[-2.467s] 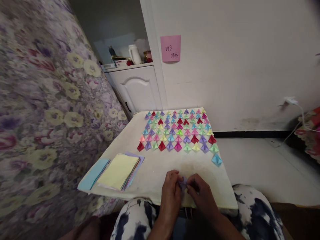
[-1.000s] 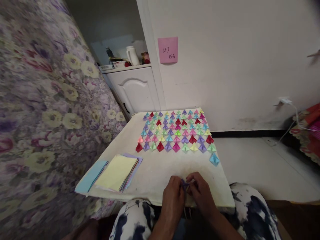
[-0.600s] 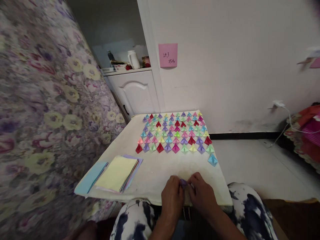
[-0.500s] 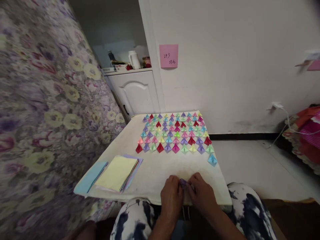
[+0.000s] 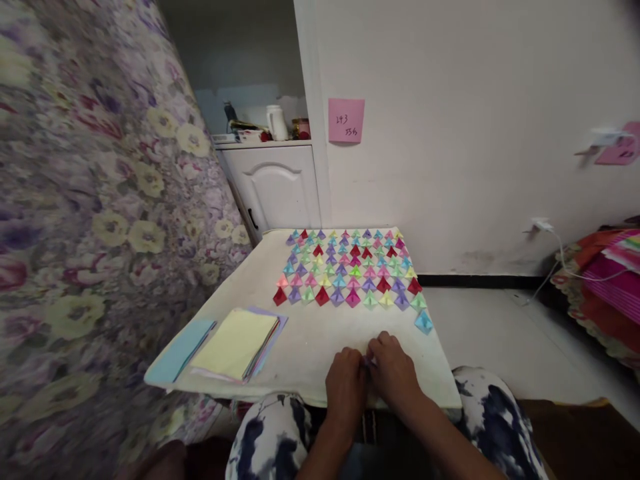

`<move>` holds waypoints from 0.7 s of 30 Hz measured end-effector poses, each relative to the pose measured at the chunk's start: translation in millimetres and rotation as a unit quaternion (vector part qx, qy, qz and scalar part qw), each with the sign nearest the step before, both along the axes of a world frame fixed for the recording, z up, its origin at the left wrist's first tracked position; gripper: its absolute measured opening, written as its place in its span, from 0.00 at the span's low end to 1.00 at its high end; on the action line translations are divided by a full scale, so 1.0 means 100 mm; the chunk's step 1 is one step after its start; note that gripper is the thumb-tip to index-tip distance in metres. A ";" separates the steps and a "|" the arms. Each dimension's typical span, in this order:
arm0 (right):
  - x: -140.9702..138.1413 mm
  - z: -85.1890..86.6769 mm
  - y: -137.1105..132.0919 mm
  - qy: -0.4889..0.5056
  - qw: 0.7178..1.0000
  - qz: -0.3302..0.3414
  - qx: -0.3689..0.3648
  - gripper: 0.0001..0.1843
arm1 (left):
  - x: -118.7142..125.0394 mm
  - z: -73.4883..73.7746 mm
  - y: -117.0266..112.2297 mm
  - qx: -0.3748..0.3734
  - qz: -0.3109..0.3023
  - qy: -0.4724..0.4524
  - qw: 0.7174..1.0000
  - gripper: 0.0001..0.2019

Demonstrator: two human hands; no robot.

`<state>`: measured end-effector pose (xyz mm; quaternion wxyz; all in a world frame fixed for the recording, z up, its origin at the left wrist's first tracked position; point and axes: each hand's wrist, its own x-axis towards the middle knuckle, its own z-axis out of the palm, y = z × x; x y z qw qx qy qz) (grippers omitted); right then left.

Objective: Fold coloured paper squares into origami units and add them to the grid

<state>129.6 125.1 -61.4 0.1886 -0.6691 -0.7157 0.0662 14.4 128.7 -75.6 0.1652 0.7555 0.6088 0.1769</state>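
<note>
Lower left of the frame: a stack of coloured sheets (image 5: 235, 343) lay on the pale table (image 5: 310, 340), well apart from the hands. Lower centre: the left hand (image 5: 345, 388) and the right hand (image 5: 395, 375) met fingertip to fingertip near the table's front edge. Both were curled tight, pinching a small purple paper piece (image 5: 369, 361) between them, equally near to each. Only a sliver showed, so its long axis could not be told. Above centre stood rows of folded paper shapes (image 5: 350, 270); a lone blue shape (image 5: 423, 322) lay near, up and right of the right hand
</note>
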 end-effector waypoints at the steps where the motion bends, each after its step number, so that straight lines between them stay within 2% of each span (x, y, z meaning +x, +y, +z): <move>1: -0.01 0.00 0.00 -0.002 1.000 0.006 0.002 0.05 | 0.00 0.00 0.00 -0.001 -0.002 -0.001 1.000 0.07; 9: -0.06 -0.10 0.01 -0.046 0.998 0.021 0.021 0.09 | -0.04 -0.02 -0.01 0.015 -0.007 -0.026 1.000 0.08; 16: -0.09 -0.07 0.02 -0.068 0.997 0.035 0.018 0.08 | -0.10 0.02 -0.01 -0.010 0.007 -0.040 0.999 0.07; 21: -0.09 -0.04 0.03 -0.079 0.996 0.041 0.016 0.08 | -0.11 -0.01 -0.01 -0.017 -0.002 -0.067 0.998 0.09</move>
